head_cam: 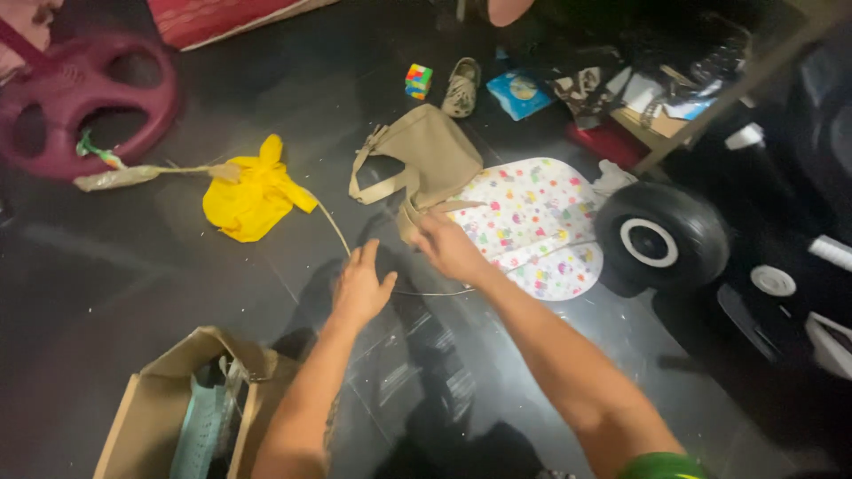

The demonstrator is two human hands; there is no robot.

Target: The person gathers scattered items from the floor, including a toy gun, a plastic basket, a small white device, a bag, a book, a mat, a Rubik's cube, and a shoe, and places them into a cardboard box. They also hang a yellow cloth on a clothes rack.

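The right hand (448,248) rests on the near edge of the khaki bag (426,160), fingers curled and pinching its cloth at the lower corner. The left hand (362,288) hovers just beside it, fingers spread and holding nothing, above the dark floor (115,293).

The bag lies directly ahead of the right hand, partly over a white spotted cloth (532,226) that extends to the hand's right. The bag is soft woven fabric — limp, creased, with flat straps (373,182) looping off its left side. It likely weighs little and folds under any grip; the straps or a gathered corner give the firmest hold. The floor is glossy and may let fabric slide.

A thin wire hoop (426,291) curves just below both hands. Further left of the left hand lies a crumpled yellow cloth (253,200). Below that hand stands an open paper bag (160,399) — stiff, tan, boxy. Right of the right hand sits a black rubber wheel (661,235).
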